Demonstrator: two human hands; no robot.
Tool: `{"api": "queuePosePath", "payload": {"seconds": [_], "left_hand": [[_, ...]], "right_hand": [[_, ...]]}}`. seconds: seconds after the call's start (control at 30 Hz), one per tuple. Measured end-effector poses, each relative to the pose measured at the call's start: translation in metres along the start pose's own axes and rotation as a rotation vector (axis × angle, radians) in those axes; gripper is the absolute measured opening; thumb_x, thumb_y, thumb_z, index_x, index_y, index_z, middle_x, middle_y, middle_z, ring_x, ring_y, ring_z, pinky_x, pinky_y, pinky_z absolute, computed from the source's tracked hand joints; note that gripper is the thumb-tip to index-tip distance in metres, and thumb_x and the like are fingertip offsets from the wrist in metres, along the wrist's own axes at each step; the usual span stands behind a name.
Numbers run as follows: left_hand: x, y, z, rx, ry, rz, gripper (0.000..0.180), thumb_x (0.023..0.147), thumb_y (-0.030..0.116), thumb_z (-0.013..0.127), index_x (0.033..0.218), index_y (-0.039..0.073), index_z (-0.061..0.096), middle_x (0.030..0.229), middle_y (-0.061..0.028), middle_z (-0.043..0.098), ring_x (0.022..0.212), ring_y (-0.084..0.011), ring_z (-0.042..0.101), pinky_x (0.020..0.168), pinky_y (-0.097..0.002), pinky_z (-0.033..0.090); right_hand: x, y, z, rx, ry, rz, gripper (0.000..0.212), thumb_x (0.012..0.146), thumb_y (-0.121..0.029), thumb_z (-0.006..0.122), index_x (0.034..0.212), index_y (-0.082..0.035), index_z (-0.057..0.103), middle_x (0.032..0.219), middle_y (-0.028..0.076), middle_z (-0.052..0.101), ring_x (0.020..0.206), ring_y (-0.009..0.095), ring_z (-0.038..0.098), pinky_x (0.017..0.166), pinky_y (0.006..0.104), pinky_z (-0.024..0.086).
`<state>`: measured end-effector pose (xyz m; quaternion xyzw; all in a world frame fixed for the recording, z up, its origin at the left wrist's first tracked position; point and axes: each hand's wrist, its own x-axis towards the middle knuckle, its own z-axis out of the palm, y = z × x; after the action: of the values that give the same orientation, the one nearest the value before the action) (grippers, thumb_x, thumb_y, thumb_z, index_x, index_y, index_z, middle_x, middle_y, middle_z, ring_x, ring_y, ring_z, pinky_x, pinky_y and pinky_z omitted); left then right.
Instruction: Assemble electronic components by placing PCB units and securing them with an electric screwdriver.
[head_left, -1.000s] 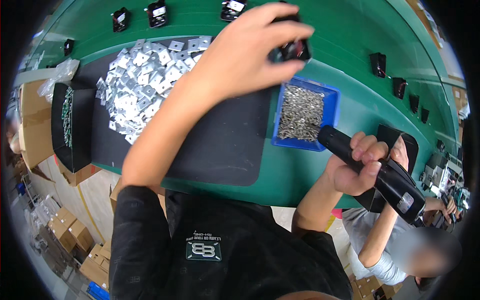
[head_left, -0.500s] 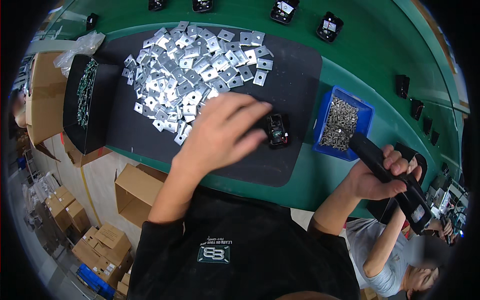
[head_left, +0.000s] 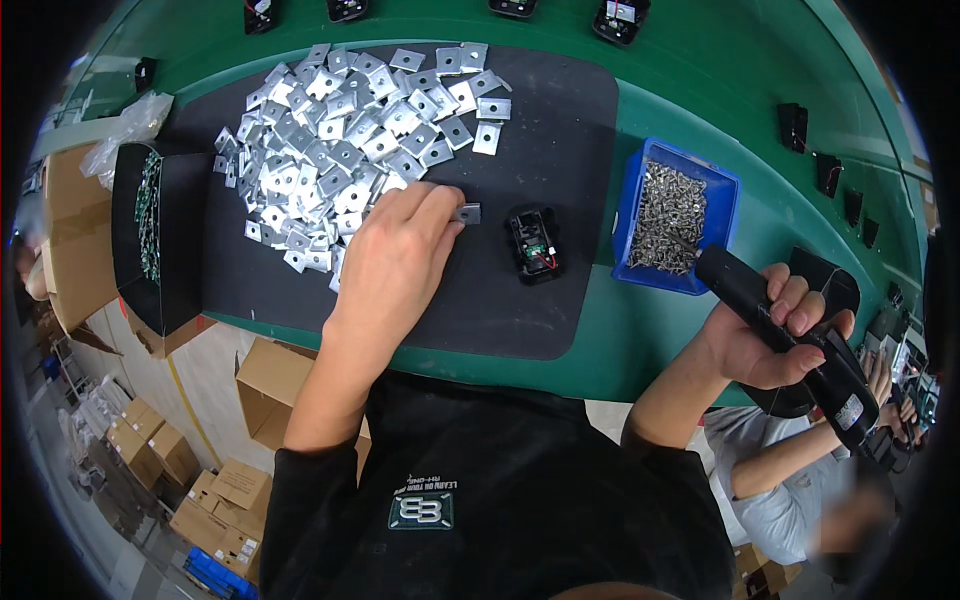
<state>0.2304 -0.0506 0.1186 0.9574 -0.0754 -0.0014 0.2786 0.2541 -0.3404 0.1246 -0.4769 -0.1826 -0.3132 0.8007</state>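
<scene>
My left hand (head_left: 395, 250) is closed in a pinch at the right side of a pile of silvery metal plates (head_left: 350, 150), each with a hole. One small metal plate (head_left: 469, 213) sticks out from its fingertips. To the right of that hand, a black plastic housing (head_left: 535, 243) lies on the dark mat, with a green circuit board and red wire inside. My right hand (head_left: 765, 340) grips a black electric screwdriver (head_left: 745, 285), whose tip end reaches over the blue bin (head_left: 622, 245) of small screws (head_left: 668, 215).
A black box (head_left: 180, 245) of green circuit boards stands at the left, beside an open carton (head_left: 80, 240). Several black housings (head_left: 620, 18) sit along the green conveyor at the back. At the lower right a co-worker in a grey shirt (head_left: 765, 490) is close by.
My left hand has drawn in from open, blurred fingers near the housing to a pinch with a metal plate at its tips. My right hand still holds the screwdriver. The whole view has shifted slightly.
</scene>
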Motion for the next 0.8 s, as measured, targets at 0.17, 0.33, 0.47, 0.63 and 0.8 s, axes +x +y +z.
{"api": "queuePosePath", "payload": {"seconds": [0.17,0.33,0.47,0.63,0.8], "left_hand": [[-0.003,-0.002,0.001,-0.141,0.006,-0.111,0.019,0.069,0.001,0.066,0.086,0.003,0.058,0.073,-0.0097,0.056,0.068,-0.0269,0.055,0.062,-0.0349,0.045],[-0.009,0.002,0.007,-0.136,0.001,-0.142,0.015,0.069,0.002,0.067,0.083,0.002,0.061,0.074,-0.0092,0.059,0.068,-0.0243,0.058,0.061,-0.033,0.046],[-0.013,0.012,0.005,-0.36,0.065,-0.205,0.011,0.068,0.002,0.069,0.078,0.002,0.063,0.076,-0.0081,0.06,0.068,-0.0199,0.059,0.059,-0.0292,0.046],[-0.013,0.024,0.01,-0.383,0.037,-0.028,0.015,0.063,0.003,0.073,0.076,0.004,0.065,0.086,-0.0064,0.055,0.073,-0.0181,0.054,0.062,-0.0262,0.043],[-0.001,0.033,0.023,-0.333,0.096,0.014,0.014,0.063,0.003,0.072,0.075,0.004,0.065,0.095,-0.0074,0.05,0.078,-0.0192,0.046,0.064,-0.0284,0.04]], "right_hand": [[0.001,-0.003,0.004,-0.013,-0.004,0.02,0.046,0.083,-0.03,0.061,0.121,-0.014,0.041,0.077,0.0,0.053,0.065,0.011,0.047,0.064,0.0282,0.035],[0.001,-0.004,0.004,-0.043,-0.02,0.038,0.042,0.082,-0.027,0.061,0.118,-0.014,0.045,0.076,-0.001,0.053,0.065,0.011,0.044,0.067,0.0289,0.034],[0.0,-0.001,0.004,-0.066,-0.019,0.049,0.044,0.082,-0.027,0.061,0.119,-0.014,0.042,0.075,-0.001,0.051,0.063,0.01,0.045,0.063,0.0281,0.035],[-0.001,0.0,0.004,-0.052,-0.034,0.044,0.047,0.082,-0.028,0.062,0.12,-0.014,0.039,0.073,0.0,0.049,0.06,0.01,0.046,0.06,0.0279,0.035],[-0.002,-0.001,0.006,-0.058,-0.055,0.047,0.048,0.082,-0.027,0.062,0.122,-0.014,0.039,0.075,0.0,0.05,0.061,0.011,0.046,0.06,0.0275,0.035]]}}
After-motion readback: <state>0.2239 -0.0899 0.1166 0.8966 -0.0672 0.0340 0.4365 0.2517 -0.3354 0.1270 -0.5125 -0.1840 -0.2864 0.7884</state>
